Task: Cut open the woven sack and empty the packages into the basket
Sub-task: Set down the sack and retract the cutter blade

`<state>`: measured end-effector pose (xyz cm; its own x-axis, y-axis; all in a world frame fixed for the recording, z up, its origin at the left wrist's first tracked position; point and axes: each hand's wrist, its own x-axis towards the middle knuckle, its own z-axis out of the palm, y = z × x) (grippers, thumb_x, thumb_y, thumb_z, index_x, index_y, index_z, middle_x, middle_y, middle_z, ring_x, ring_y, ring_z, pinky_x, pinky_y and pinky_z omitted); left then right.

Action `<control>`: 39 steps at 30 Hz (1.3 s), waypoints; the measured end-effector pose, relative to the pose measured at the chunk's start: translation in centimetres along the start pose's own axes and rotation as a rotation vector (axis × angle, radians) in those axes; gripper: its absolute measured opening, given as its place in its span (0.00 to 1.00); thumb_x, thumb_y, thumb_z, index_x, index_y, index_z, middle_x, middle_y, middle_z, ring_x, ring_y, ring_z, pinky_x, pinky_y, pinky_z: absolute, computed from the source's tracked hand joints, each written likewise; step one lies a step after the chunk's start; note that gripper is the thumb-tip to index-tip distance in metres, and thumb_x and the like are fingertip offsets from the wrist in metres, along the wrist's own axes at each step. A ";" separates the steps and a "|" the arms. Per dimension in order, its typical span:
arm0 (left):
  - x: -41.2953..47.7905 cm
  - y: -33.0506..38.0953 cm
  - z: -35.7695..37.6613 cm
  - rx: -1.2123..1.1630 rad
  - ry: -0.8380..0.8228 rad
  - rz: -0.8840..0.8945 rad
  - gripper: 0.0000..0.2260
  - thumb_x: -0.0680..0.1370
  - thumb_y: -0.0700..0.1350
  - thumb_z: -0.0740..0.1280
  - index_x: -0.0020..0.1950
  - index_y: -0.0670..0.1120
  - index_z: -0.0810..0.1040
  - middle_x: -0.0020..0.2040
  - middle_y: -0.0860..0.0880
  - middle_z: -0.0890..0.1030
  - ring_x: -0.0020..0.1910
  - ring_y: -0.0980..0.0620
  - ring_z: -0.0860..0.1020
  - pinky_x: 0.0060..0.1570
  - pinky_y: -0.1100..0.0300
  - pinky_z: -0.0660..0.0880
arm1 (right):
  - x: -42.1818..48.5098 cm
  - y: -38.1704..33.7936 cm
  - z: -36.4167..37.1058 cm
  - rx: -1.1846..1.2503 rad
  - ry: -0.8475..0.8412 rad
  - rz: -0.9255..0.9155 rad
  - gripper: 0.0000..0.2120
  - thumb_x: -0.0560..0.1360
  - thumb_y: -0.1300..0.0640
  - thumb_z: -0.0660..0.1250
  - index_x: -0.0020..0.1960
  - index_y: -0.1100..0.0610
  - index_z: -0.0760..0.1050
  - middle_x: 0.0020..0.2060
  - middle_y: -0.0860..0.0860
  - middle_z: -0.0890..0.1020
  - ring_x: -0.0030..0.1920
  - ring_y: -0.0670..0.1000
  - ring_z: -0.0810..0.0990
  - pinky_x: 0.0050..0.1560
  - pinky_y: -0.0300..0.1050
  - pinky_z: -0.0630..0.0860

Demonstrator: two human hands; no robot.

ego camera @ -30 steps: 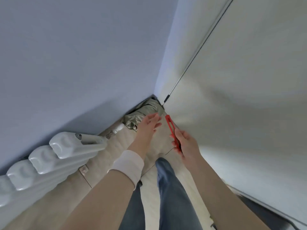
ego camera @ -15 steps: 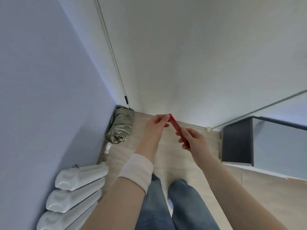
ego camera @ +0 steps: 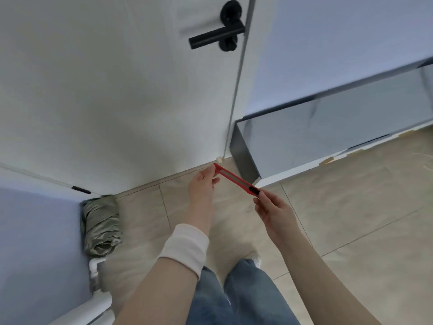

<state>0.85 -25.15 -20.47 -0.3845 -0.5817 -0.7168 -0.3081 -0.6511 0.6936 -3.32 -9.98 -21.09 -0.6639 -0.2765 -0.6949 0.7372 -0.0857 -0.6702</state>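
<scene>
While both hands hold it above the tiled floor (ego camera: 351, 231), the red knife (ego camera: 234, 179) runs slantwise between them: the left hand (ego camera: 202, 184) pinches its far tip, and the right hand (ego camera: 273, 207) has its fingers closed round the black near end. A rolled grey-green bundle (ego camera: 100, 222), perhaps the sack, though blurred, lies in the corner beside the white door (ego camera: 117, 90), well apart from the hands.

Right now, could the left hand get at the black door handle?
Probably yes, with a raised arm. The door handle sits well above the left hand with nothing between, but that hand is pinching the red utility knife's tip and must let go first.
</scene>
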 end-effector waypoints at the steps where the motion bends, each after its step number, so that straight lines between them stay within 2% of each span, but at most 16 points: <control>1: -0.7 -0.8 2.9 0.015 -0.024 -0.023 0.06 0.77 0.49 0.64 0.41 0.51 0.77 0.41 0.55 0.80 0.40 0.57 0.76 0.40 0.66 0.68 | 0.5 -1.3 -2.4 0.059 0.025 -0.007 0.05 0.76 0.65 0.63 0.48 0.61 0.78 0.40 0.54 0.80 0.36 0.47 0.81 0.41 0.35 0.80; 8: -4.1 -5.4 21.0 0.109 -0.154 -0.124 0.04 0.77 0.48 0.66 0.44 0.48 0.77 0.43 0.53 0.81 0.42 0.57 0.78 0.53 0.61 0.71 | 3.5 -9.2 -16.3 0.374 0.220 -0.060 0.06 0.75 0.67 0.63 0.43 0.61 0.78 0.36 0.53 0.79 0.31 0.44 0.80 0.37 0.33 0.80; 13: -4.4 -7.0 31.8 0.230 -0.240 -0.111 0.05 0.77 0.47 0.65 0.43 0.49 0.76 0.42 0.53 0.81 0.42 0.57 0.79 0.44 0.64 0.72 | 7.1 -13.9 -23.0 0.580 0.332 -0.092 0.04 0.75 0.66 0.64 0.44 0.62 0.78 0.37 0.53 0.79 0.29 0.43 0.80 0.37 0.33 0.80; 17: -3.3 -7.3 40.2 0.360 -0.340 -0.077 0.05 0.78 0.50 0.63 0.46 0.51 0.76 0.43 0.55 0.82 0.45 0.57 0.79 0.45 0.64 0.73 | 10.6 -18.9 -27.3 0.692 0.393 -0.116 0.04 0.75 0.66 0.64 0.43 0.62 0.77 0.34 0.52 0.81 0.29 0.44 0.80 0.36 0.33 0.80; 21: -1.9 -7.1 49.2 0.416 -0.433 -0.094 0.06 0.78 0.50 0.63 0.44 0.52 0.76 0.44 0.54 0.82 0.46 0.57 0.79 0.49 0.63 0.72 | 14.5 -25.3 -31.2 0.757 0.457 -0.168 0.06 0.75 0.66 0.64 0.40 0.61 0.75 0.31 0.51 0.81 0.28 0.44 0.80 0.34 0.33 0.79; 25: -1.7 -6.2 57.9 0.481 -0.509 -0.113 0.06 0.78 0.50 0.64 0.43 0.51 0.77 0.43 0.54 0.82 0.47 0.56 0.79 0.52 0.61 0.73 | 17.2 -31.0 -35.1 0.769 0.497 -0.177 0.05 0.76 0.65 0.64 0.42 0.59 0.75 0.37 0.51 0.78 0.33 0.46 0.78 0.36 0.33 0.79; 30: -1.5 -6.5 68.4 0.549 -0.545 -0.113 0.06 0.77 0.49 0.65 0.41 0.50 0.76 0.40 0.55 0.81 0.43 0.57 0.78 0.50 0.62 0.73 | 20.7 -36.9 -40.7 0.840 0.488 -0.189 0.02 0.75 0.63 0.65 0.44 0.60 0.76 0.35 0.50 0.80 0.32 0.45 0.79 0.37 0.35 0.79; 33: -1.4 -8.0 74.6 0.617 -0.568 -0.114 0.06 0.77 0.51 0.65 0.42 0.51 0.77 0.42 0.54 0.81 0.45 0.57 0.78 0.48 0.63 0.73 | 23.1 -39.7 -44.8 0.871 0.513 -0.164 0.02 0.75 0.62 0.66 0.45 0.60 0.77 0.34 0.50 0.80 0.35 0.47 0.78 0.35 0.35 0.79; 36: -1.6 -10.1 81.2 0.657 -0.582 -0.110 0.06 0.77 0.51 0.64 0.43 0.51 0.77 0.44 0.53 0.81 0.46 0.56 0.78 0.52 0.60 0.74 | 25.8 -42.9 -49.9 0.913 0.526 -0.141 0.03 0.74 0.61 0.67 0.43 0.61 0.77 0.33 0.50 0.79 0.35 0.48 0.77 0.33 0.35 0.78; 39: -2.3 -12.3 88.0 0.646 -0.587 -0.131 0.08 0.77 0.51 0.65 0.49 0.49 0.79 0.46 0.51 0.82 0.48 0.55 0.80 0.55 0.59 0.75 | 27.8 -46.9 -55.4 0.944 0.539 -0.149 0.04 0.74 0.61 0.67 0.41 0.60 0.76 0.34 0.51 0.78 0.36 0.47 0.76 0.32 0.35 0.78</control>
<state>-71.10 27.09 -21.07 -0.6421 -0.0617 -0.7642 -0.7443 -0.1886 0.6406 -63.33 39.38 -23.43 -0.5531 0.2325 -0.8000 0.2920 -0.8453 -0.4475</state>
